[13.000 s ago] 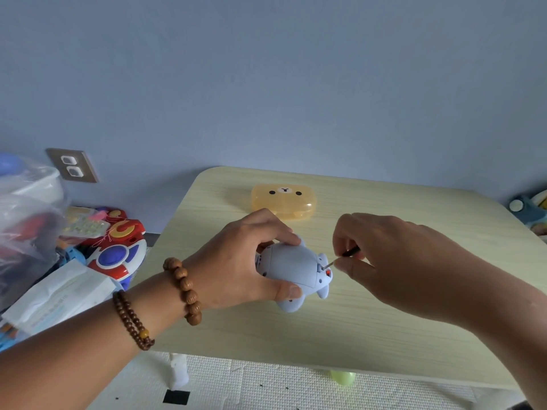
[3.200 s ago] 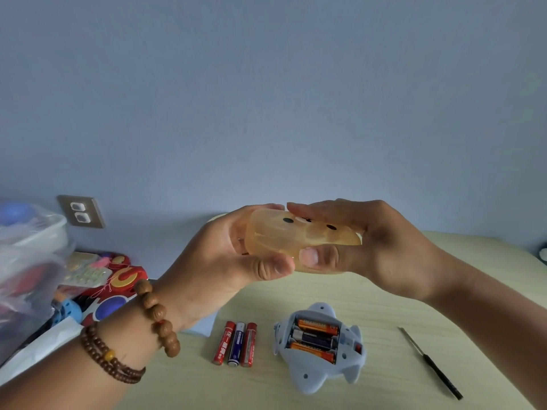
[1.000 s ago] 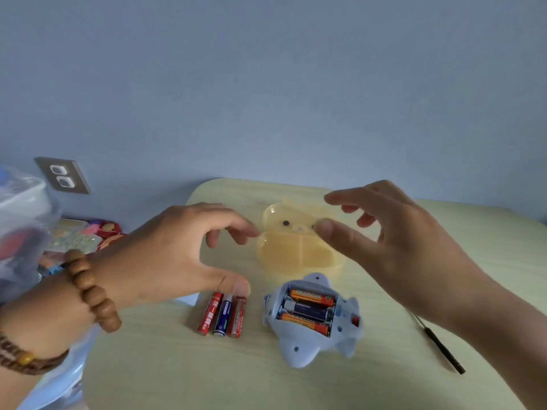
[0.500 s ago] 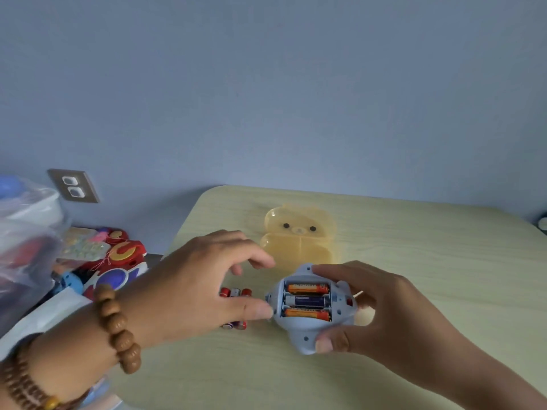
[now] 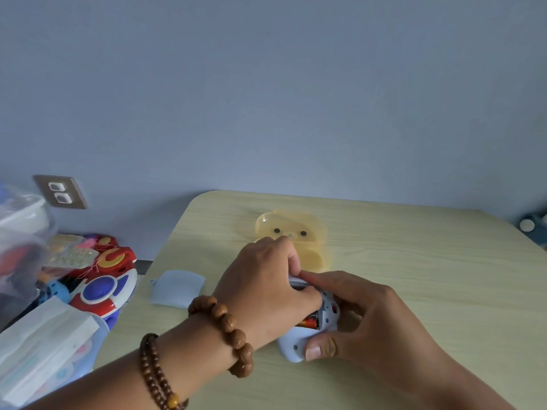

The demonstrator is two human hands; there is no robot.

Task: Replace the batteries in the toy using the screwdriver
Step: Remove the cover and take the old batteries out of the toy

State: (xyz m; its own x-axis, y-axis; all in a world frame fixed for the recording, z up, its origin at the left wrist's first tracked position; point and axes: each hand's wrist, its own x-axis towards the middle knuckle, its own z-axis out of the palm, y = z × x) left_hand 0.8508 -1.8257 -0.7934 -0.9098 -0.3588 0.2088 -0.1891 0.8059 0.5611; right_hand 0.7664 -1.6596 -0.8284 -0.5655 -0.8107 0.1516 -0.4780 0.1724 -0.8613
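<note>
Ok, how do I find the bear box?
Look at the pale wooden table, toward its far edge, just beyond the left hand. The bear box lies open there. It is the only see-through orange thing, with two black dot eyes, unlike the plain pale blue toy and cover.

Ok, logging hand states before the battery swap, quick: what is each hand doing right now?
Left hand: fingers curled over the toy, grip cannot be told.
Right hand: holding the toy.

Pale-blue toy [image 5: 291,347], org/blk battery [image 5: 309,322]; far transl. yellow case [image 5: 291,229] w/ blk-dot bear face; light wood-grain table [image 5: 414,261]; brown-bead bracelets [image 5: 225,324].
</note>
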